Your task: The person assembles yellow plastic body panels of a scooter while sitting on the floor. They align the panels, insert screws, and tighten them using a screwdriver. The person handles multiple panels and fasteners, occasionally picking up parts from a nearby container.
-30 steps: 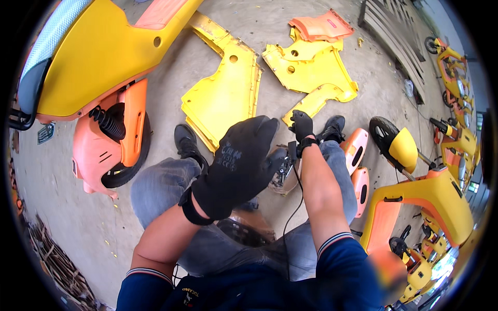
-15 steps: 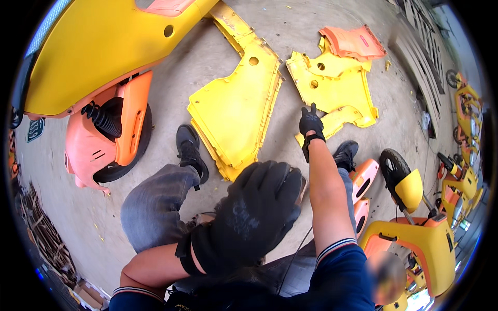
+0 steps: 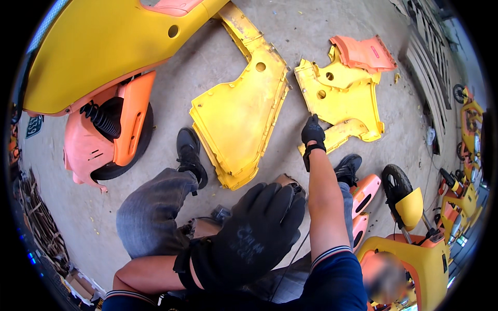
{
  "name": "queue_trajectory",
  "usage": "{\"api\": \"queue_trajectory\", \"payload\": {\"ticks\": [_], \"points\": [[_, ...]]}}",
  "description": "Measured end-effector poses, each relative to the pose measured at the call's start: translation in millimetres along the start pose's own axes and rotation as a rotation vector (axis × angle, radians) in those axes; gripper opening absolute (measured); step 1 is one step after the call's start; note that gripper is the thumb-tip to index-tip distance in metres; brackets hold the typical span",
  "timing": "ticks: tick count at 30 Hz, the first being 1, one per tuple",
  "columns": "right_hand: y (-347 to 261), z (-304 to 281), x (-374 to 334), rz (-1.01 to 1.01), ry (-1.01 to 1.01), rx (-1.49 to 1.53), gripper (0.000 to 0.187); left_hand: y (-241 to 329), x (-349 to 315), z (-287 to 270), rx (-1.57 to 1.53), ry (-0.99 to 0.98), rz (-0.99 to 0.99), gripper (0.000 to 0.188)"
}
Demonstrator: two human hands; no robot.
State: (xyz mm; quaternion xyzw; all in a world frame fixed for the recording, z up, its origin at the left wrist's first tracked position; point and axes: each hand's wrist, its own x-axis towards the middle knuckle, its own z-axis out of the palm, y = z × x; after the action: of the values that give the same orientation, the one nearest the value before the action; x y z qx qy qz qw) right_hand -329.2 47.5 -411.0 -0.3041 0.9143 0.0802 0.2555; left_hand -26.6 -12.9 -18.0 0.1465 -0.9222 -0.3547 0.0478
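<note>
My left hand [image 3: 249, 233], in a black glove, is large in the foreground. Its fingers curl over something mostly hidden beneath it. A brownish end of an object [image 3: 285, 180] peeks out past the fingers, and its kind cannot be made out. My right hand [image 3: 313, 130], also gloved in black, reaches forward to the near left edge of a yellow plastic body panel [image 3: 345, 101]. Its fingers are drawn together at that edge. Over the panel's far end lies an orange plastic piece [image 3: 363, 53]. Left of it rests a larger yellow panel [image 3: 241, 114] on the concrete floor.
A yellow and orange vehicle body [image 3: 109, 46] with a wheel [image 3: 137, 140] stands at left. Orange parts [image 3: 365, 189] and another yellow vehicle [image 3: 430, 259] are close on my right. Wooden slats [image 3: 428, 78] lie far right. A thin cord [image 3: 293, 259] runs by my legs.
The whole view has shifted, so the panels appear slightly lower and farther right. My right hand's two outstretched fingers have drawn in at the panel edge. My left hand keeps its curled hold.
</note>
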Motion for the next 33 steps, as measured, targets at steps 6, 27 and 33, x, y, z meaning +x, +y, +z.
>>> {"api": "queue_trajectory", "payload": {"ticks": [6,27,33], "points": [[12.5,-10.0,-20.2,-0.145,0.278,0.093,0.036,-1.0,-0.7,4.9,0.016,0.039,0.007,0.045],[-11.8,-258.4,-153.1,-0.281,0.340,1.277,0.040,-3.9,-18.6,41.0,0.226,0.045,0.039,0.046],[-18.0,-304.7,-211.7,-0.338,0.282,1.500,0.038,-13.3,-19.8,27.1,0.263,0.225,-0.004,0.065]]}}
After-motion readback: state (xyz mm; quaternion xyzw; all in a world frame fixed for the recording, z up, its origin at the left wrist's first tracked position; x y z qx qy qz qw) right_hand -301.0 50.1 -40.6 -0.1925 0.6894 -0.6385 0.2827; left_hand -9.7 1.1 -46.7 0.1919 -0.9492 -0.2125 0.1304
